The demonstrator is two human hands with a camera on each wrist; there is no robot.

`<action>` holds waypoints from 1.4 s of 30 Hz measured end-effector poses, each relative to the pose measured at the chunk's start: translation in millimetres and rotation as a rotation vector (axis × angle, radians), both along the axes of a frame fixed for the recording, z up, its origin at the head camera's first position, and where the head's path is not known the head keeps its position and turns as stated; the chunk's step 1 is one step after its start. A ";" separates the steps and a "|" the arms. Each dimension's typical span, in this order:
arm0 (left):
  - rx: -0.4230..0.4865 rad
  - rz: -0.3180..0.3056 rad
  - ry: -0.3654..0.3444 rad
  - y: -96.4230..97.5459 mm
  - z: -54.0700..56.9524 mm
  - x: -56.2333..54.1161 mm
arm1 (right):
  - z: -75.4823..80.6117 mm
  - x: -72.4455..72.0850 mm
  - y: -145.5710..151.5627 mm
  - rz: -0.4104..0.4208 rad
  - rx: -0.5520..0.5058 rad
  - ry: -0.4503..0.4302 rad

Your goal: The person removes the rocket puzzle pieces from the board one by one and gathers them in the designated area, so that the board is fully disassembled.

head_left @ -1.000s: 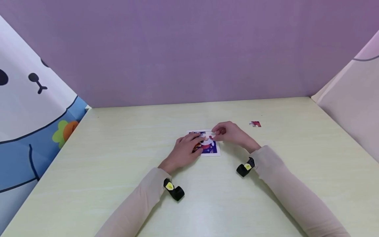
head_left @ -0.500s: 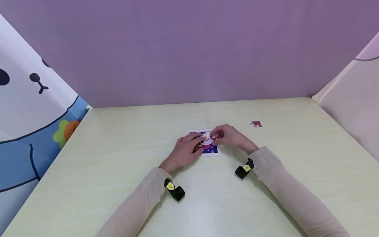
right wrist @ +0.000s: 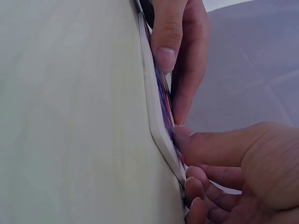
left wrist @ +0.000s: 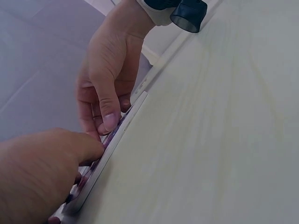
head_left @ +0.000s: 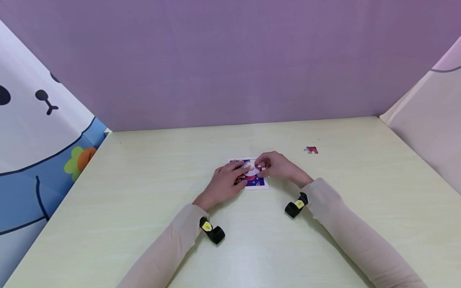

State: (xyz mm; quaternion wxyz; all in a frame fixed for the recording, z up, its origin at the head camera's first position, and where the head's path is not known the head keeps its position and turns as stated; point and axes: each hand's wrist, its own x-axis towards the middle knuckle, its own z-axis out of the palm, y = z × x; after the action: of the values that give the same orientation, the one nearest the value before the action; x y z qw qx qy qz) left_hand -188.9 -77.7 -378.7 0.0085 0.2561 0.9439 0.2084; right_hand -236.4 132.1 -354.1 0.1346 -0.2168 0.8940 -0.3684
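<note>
White-edged board (right wrist: pixel 154 105): lies flat on the table, between and under both hands; shows a purple printed picture, partly covered.

Left hand (head_left: pixel 225 182): rests spread over the left part of the board, fingers extended, not curled round anything; probably bears down to keep the board from sliding while being worked from the other side.

Right hand (head_left: pixel 279 165): meets the right side of the board, thumb on the near side, fingers bent, tips close together; cannot tell if pinching a small piece or only pressing at the print; seems placed for fine fitting or straightening, with little need of force.

Red loose piece (head_left: pixel 313 150): lies on the table beyond the right hand, apart from the board; touched by neither hand; too small to tell if single or doubled; perhaps set aside within easy reach.

Pale table (head_left: pixel 252 248): carries board and loose piece; leaves room for both forearms.

Black wrist cameras (head_left: pixel 297 205): hang inward below the cuffs, well short of the board; look unlikely to snag.

Purple wall (head_left: pixel 230 60): rises behind the far table edge; blocks nothing at hand.

In the way: mainly the hands themselves, hiding the left part and upper right of the print; seen nearly edge-on from both wrists.
</note>
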 end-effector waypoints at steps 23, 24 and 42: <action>-0.003 0.005 -0.004 0.6 0.6 0.1 | 5.0 2.6 -1.3 0.001 -0.073 0.056; -0.001 0.005 -0.002 0.7 0.7 0.2 | 5.4 2.5 -1.0 0.004 -0.081 0.068; 0.020 0.002 0.004 0.8 -0.2 -0.4 | 5.4 1.3 4.3 0.039 -0.140 0.080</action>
State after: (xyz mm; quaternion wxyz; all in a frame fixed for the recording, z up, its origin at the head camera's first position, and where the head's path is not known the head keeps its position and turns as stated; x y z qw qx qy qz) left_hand -189.2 -76.9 -378.9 0.0037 0.2558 0.9420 0.2173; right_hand -235.1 136.4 -348.7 0.0905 -0.2575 0.8664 -0.4182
